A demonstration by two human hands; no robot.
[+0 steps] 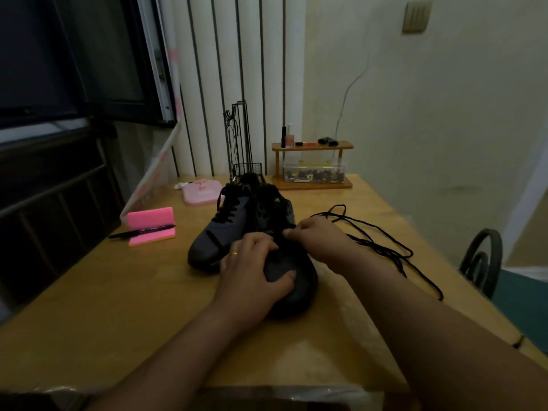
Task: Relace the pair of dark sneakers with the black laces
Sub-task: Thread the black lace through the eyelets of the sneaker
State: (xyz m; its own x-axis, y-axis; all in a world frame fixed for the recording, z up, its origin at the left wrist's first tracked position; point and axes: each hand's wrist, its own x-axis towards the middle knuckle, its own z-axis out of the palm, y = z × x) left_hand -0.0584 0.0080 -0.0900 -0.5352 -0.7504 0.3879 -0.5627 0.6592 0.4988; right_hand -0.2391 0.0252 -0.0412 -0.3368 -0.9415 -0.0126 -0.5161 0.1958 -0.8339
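Here the left hand [252, 268] grips the toe of the near sneaker [296, 289], thumb spread onto the toe cap and fingers curled over the upper. The right hand [317, 235] pinches the black lace [382, 247] at the eyelets; its slack trails rightward across the table [118, 307]. The laced sneaker [219, 229] stands just beside, to the left.

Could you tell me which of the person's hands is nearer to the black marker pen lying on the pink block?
Left. The left hand grips the nearer dark sneaker by its toe, right of the black marker pen; the right hand pinches the black lace farther right.
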